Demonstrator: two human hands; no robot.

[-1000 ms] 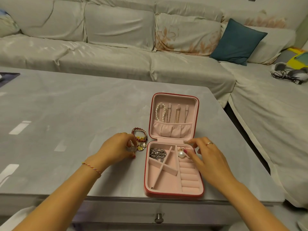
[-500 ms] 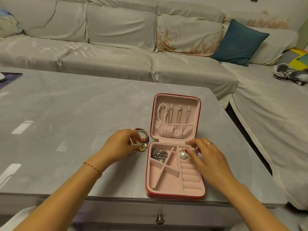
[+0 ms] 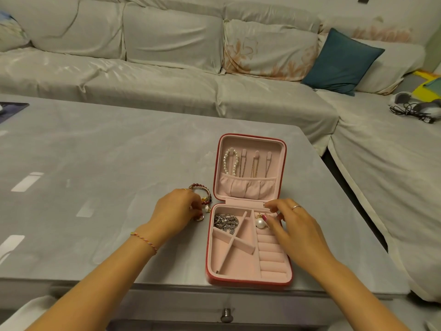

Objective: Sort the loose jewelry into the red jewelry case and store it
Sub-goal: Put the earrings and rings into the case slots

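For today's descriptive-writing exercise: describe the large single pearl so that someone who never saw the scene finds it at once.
Start at the open red jewelry case on the grey table. In its near half, look at the top of the right-hand column, above the ring rolls. The large pearl lies there beside the right hand, round and white, unlike the tangled silver chain left of it.

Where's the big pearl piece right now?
Head view: the pearl piece lies in the case's top-right tray compartment, above the ring rolls, by the right hand's thumb.

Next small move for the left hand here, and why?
Probably lift the small ring under the left hand into the open red case. Its fingers are already on the loose pieces beside the case, and the ring slots look empty.
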